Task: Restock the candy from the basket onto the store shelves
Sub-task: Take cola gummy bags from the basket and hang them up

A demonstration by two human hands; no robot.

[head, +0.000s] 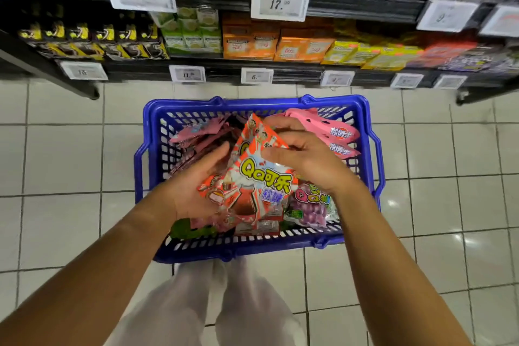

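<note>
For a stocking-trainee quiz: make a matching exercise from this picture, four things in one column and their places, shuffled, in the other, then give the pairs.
Things
1. cola gummy packets
2. pink candy packets
3. grape gummy packet
4. orange boxes

Places
A. on the shelf, beside the green boxes
B. far right corner of the blue basket
C. held between the left hand and right hand
D. near right of the basket, under the right wrist

Pairs: 1-C, 2-B, 3-D, 4-A
</note>
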